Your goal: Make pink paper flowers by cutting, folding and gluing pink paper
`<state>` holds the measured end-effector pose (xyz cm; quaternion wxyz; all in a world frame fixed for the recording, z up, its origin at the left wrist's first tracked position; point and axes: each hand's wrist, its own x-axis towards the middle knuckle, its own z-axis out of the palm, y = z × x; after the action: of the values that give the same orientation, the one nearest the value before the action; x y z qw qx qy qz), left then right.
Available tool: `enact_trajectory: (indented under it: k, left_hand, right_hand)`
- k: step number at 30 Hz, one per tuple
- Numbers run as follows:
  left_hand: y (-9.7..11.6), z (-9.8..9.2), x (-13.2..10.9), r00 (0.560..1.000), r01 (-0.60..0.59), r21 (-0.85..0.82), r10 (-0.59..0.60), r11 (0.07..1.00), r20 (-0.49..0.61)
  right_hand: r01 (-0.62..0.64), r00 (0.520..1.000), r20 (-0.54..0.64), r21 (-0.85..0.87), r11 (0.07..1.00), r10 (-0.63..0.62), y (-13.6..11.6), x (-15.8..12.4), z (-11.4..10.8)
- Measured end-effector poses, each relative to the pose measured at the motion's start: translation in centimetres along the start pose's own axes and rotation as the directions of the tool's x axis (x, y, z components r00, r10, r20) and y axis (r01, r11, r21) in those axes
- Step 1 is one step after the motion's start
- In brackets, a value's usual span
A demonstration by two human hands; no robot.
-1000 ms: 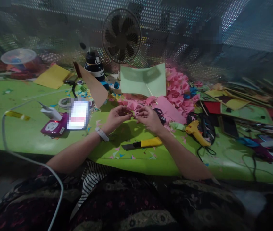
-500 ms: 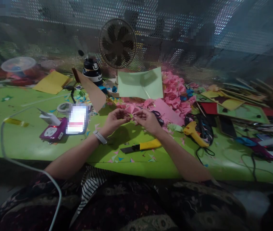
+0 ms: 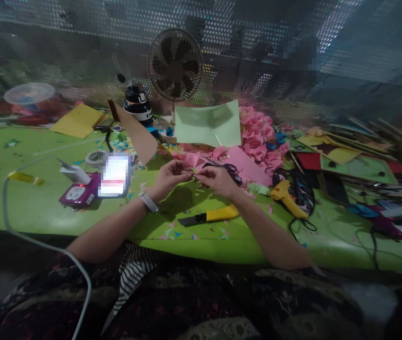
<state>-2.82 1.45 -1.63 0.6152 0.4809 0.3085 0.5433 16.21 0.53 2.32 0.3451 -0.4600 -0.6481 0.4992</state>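
Above the middle of the green table, my left hand (image 3: 170, 179) and my right hand (image 3: 219, 181) meet at the fingertips. Both are closed in a pinch on a small light-green piece of paper (image 3: 194, 171), mostly hidden by the fingers. Just below them lies a yellow utility knife (image 3: 218, 214), its blade end toward the left. Black-handled scissors (image 3: 232, 171) rest behind my right hand, beside a sheet of pink paper (image 3: 250, 165). A pale green sheet (image 3: 206, 123) stands bent behind both hands.
A lit phone (image 3: 114, 174) leans by a purple power socket (image 3: 80, 191) on the left, with a white cable. A yellow glue gun (image 3: 288, 198) lies to the right. Folded pink paper (image 3: 257, 127) is heaped behind. A fan (image 3: 175, 65) and dark bottle (image 3: 138, 106) stand at the back.
My right hand's fingers have shifted slightly, lower and flatter, uncovering more of the scissors behind. My left hand has barely moved. The whole view has shifted a little.
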Motion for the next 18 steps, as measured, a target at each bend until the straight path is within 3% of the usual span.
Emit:
enact_trajectory:
  k: [10, 18]
  left_hand:
    - [0.2, 0.2, -0.3, 1.0, 0.0, 0.048, 0.0, 0.999, 0.012]
    - [0.3, 0.8, -0.7, 0.999, -0.008, 0.147, 0.014, 0.989, -0.041]
  right_hand:
    - [0.06, 0.997, -0.043, -0.031, 0.998, -0.061, 0.0, -0.1, 0.3]
    - [0.158, 0.97, -0.175, -0.057, 0.986, -0.165, -1.4, -1.4, 0.9]
